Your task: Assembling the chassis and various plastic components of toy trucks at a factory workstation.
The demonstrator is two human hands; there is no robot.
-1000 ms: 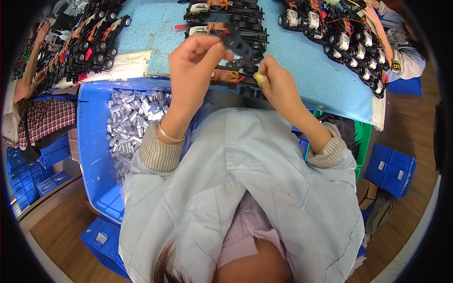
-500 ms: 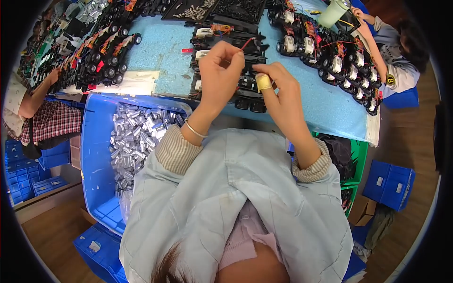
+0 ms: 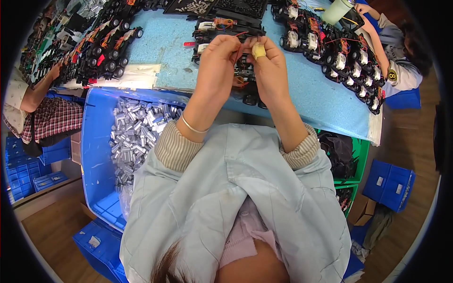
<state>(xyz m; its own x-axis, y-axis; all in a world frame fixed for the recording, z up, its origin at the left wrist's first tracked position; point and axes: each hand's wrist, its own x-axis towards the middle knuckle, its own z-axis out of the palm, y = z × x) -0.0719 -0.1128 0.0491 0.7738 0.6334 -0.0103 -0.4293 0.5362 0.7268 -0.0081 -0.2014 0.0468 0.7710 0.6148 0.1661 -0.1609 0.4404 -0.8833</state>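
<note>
Both my hands are raised above a row of black toy car chassis (image 3: 205, 26) at the table's near edge. My left hand (image 3: 218, 66) is closed in a pinch on a thin red wire (image 3: 241, 33), whose end shows above the fingers. Close beside it, fingertips almost meeting, my right hand (image 3: 272, 70) is also pinched. Yellow tape (image 3: 258, 51) wraps one of its digits. Whatever lies between the right fingertips is hidden. Below the hands, part of a chassis with orange wires (image 3: 240, 82) and black wheels shows.
A blue bin (image 3: 101, 198) of silvery metal motor-like parts stands at my left, green crates (image 3: 361, 160) at my right. More wired chassis (image 3: 339, 61) line the table's right, others (image 3: 111, 52) its left. Black trays (image 3: 240, 8) hold small parts. Co-workers sit on both sides.
My right hand has moved left and up, and its fingers have closed near my left fingertips. My left hand has risen slightly, still with the red wire.
</note>
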